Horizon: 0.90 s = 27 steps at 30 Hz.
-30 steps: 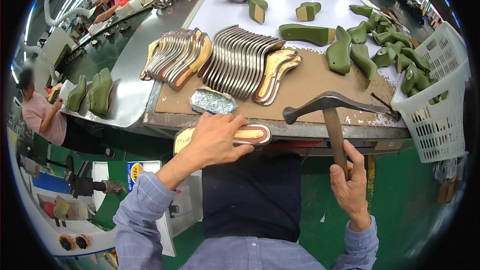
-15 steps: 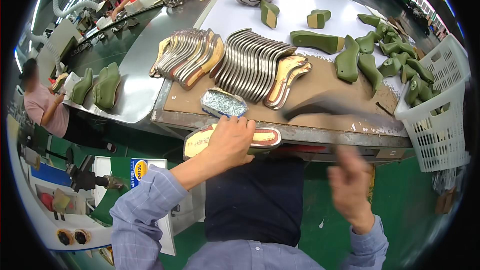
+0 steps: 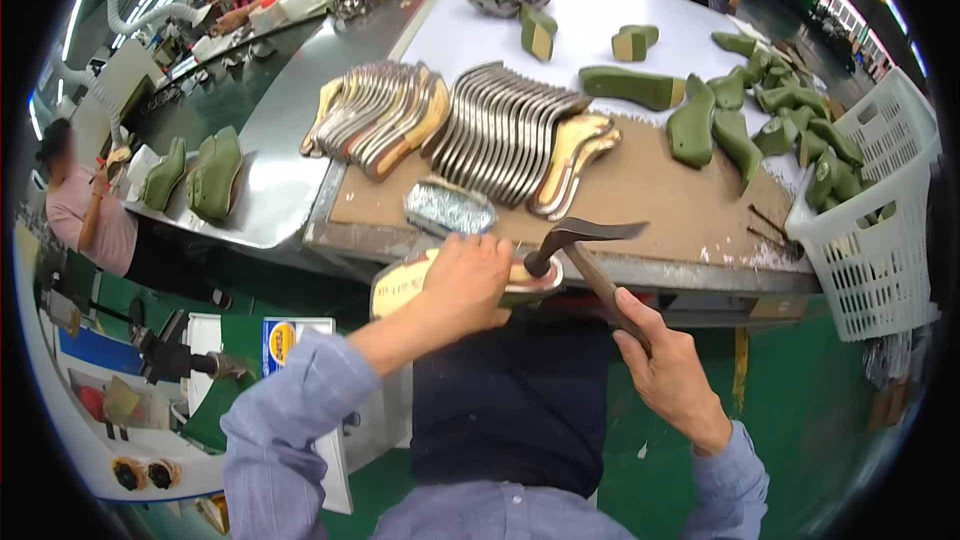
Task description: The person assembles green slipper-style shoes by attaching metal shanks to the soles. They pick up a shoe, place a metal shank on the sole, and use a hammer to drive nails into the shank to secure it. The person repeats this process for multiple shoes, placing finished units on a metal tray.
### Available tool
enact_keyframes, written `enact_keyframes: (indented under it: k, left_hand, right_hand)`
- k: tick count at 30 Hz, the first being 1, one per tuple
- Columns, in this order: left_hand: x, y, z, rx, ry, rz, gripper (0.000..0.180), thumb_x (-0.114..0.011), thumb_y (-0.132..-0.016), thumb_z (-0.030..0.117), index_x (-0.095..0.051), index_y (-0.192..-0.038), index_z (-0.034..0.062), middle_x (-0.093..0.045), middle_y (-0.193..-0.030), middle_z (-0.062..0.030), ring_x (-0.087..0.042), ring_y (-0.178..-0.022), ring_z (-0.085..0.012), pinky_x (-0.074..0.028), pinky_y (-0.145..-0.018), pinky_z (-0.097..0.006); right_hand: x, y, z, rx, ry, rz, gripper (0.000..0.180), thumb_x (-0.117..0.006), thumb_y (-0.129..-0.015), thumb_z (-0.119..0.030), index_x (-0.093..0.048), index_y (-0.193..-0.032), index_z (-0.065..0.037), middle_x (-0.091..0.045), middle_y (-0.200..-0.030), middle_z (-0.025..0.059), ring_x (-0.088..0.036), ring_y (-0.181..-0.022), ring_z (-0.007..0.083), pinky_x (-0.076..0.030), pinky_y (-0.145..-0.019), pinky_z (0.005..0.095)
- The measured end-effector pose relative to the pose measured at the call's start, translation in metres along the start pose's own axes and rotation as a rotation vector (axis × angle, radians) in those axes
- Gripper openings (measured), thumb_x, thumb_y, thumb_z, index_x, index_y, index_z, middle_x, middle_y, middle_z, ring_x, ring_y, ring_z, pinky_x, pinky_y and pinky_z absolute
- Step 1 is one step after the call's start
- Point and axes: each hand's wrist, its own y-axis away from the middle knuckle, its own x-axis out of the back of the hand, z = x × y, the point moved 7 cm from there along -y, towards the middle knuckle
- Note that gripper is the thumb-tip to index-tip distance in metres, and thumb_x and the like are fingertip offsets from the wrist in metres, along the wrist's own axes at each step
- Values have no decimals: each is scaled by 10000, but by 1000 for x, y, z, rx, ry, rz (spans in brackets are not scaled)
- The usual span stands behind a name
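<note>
Before me, at the table's front edge, a shoe last with a cream insole (image 3: 398,290) on its upturned sole lies crosswise. My left hand (image 3: 458,280) wraps over its middle and hides that part. In my closed right hand (image 3: 668,370) is the wooden handle of a hammer (image 3: 600,285). Its dark round face meets the right end of the insole, and its long flat peen points right. Just beyond my left hand sits an open packet of small nails (image 3: 450,208).
Rows of metal-edged insoles (image 3: 505,130) stand on the brown board (image 3: 660,195). Green shoe lasts (image 3: 692,125) lie at the right, some in a white plastic basket (image 3: 870,250). Two more green lasts (image 3: 214,175) stand on the metal table. Co-workers (image 3: 85,190) are at the left.
The hammer has come down and left from its blurred, raised position onto the right end of the insole. My right hand moved left with it; my left hand stays on the last.
</note>
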Motion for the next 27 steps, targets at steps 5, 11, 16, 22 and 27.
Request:
enact_keyframes:
  k: [5, 11, 16, 22, 27]
  left_hand:
    - [-3, 0, -3, 11, 22, -16, 689, -873, -632, 454, -566, -1080, 30, -623, -924, -114, -640, -887, -289, -476, -771, -399]
    - [55, 1, -30, 67, 365, -8, 707, -832, -683, 420, -566, -1214, 38, -681, -967, -155, -696, -886, -316, -544, -777, -423]
    - [110, 98, -224, 486, 953, 949, 604, -895, -726, 305, -613, -1188, 37, -712, -966, -97, -690, -857, -232, -563, -825, -348]
    - [-15, 251, -375, 1242, 434, 1031, 686, -859, -728, 371, -572, -1242, 18, -707, -1097, -212, -682, -1009, -329, -517, -895, -423]
    - [-49, 253, -438, 1344, 302, 785, 650, -776, -775, 358, -500, -1274, 45, -662, -1156, -254, -633, -1073, -449, -483, -937, -506]
  right_hand:
    - [33, -9, 7, 180, 184, 322, 449, -682, -916, -29, -595, -1354, -74, -699, -1173, 188, -695, -1053, 346, -573, -863, 383]
    - [43, -42, 139, 5, 1003, 399, 508, -629, -916, -146, -556, -1413, -221, -670, -1018, 118, -635, -941, 329, -491, -796, 473]
    - [42, -39, 173, 77, 930, 538, 421, -600, -934, -101, -572, -1354, -92, -592, -1083, 134, -569, -1034, 343, -442, -842, 469]
    - [34, -51, 148, 104, 875, 550, 422, -616, -903, -72, -589, -1324, -70, -603, -1076, 138, -571, -1013, 345, -451, -860, 468]
    - [45, -62, 131, 122, 866, 558, 341, -687, -846, -91, -634, -1182, -76, -601, -991, 128, -572, -958, 342, -460, -817, 464]
